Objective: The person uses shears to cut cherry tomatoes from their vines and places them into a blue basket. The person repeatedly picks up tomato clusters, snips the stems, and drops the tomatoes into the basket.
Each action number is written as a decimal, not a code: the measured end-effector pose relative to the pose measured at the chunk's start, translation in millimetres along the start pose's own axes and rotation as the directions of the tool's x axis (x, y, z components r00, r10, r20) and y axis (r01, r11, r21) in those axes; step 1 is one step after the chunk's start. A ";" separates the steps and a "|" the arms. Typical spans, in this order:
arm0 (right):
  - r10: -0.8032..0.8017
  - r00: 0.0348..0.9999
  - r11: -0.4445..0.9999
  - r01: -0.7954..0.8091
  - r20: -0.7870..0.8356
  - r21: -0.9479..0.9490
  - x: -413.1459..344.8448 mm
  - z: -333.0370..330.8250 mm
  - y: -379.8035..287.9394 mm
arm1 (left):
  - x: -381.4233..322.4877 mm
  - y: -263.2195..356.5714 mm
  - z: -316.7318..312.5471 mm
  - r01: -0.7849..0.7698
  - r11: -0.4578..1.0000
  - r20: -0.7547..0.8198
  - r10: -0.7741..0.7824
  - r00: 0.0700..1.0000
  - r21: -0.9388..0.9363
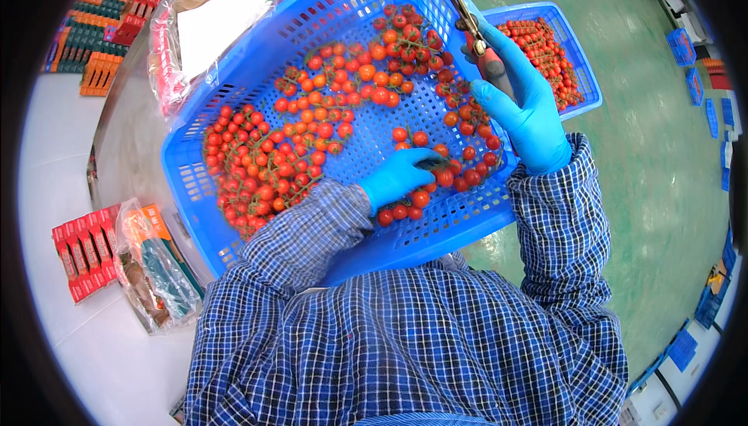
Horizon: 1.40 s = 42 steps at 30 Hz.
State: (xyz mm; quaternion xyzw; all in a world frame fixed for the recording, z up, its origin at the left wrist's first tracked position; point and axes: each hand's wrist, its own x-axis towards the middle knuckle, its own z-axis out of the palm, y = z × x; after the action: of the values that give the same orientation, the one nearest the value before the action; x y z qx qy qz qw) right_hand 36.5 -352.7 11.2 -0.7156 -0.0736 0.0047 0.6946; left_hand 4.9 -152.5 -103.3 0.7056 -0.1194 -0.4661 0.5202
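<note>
A large blue plastic crate (pixel 374 133) lies before me with trusses of cherry tomatoes (pixel 263 163) in it, piled thickest at its left end. My left hand (pixel 403 176), in a blue glove, reaches down into the near right part. Its fingers close on a truss of red cherry tomatoes (pixel 447 176); the stem in its grasp is mostly hidden. Above the crate's right rim, my gloved right hand (pixel 526 107) holds a pair of snips (pixel 482 52) by red and grey handles. Their blades point up and away, over the far rim, and seem close together.
Beyond my right hand, a smaller blue crate (pixel 575 84) full of cherry tomatoes stands on the green floor (pixel 637 163). A plastic-wrapped package (pixel 225 22) lies past the crate's far left side. Red cartons (pixel 87 250) and a plastic bag (pixel 155 274) lie at left.
</note>
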 end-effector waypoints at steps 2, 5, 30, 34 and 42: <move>0.001 1.000 1.000 -0.001 0.003 -0.005 -0.3 -1.0 -0.7 | -14.0 -2.8 -18.3 0.099 0.900 0.061 -0.081 0.995 -0.425; 0.010 1.000 1.000 -0.010 0.004 0.009 1.0 -0.3 -1.5 | -37.9 -3.4 -34.6 0.087 0.778 0.039 -0.079 0.996 -0.622; 0.090 0.994 0.982 -0.077 0.067 -0.174 3.7 -0.3 -11.7 | -4.0 102.3 -384.8 -0.169 0.880 -0.755 0.469 0.458 0.444; 0.076 0.994 0.983 -0.061 0.079 -0.173 2.2 -1.4 -13.3 | 71.0 80.1 -405.5 0.011 0.693 -0.565 0.578 0.589 0.721; -0.006 0.997 0.977 0.023 -0.081 0.213 2.1 -7.3 -12.5 | 34.6 122.2 -373.0 0.030 0.514 -0.407 0.641 0.650 0.857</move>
State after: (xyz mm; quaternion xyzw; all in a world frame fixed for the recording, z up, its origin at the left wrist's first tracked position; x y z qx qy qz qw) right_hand 38.1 -359.5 24.2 -0.6358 -0.0503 -0.0210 0.7699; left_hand 353.8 4.6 -9.4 0.9407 -0.2496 0.0495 0.2245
